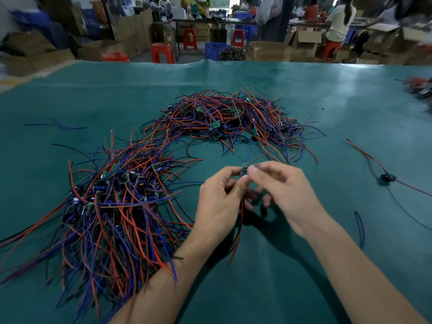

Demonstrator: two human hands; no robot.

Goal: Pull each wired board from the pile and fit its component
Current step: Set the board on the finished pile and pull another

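Head view shows both hands meeting near the middle of the green counter point(304, 94), toward its near edge. The left hand point(218, 202) pinches a small board point(244, 170) between thumb and fingers, with its red wire point(238, 232) hanging down past the palm. The right hand point(284, 188) has its fingertips closed together on the top of the same board, apparently pressing or seating a part too small to make out. So one board is mid-fitting. Toward the far edge lies a pile point(233, 118) of boards with bare green faces, seemingly still to do. By the left edge a second heap point(109, 195) holds boards carrying dark components, probably the finished ones. One lone wired board point(387, 177) sits near the right edge. Judging by both heaps, the job looks roughly midway.
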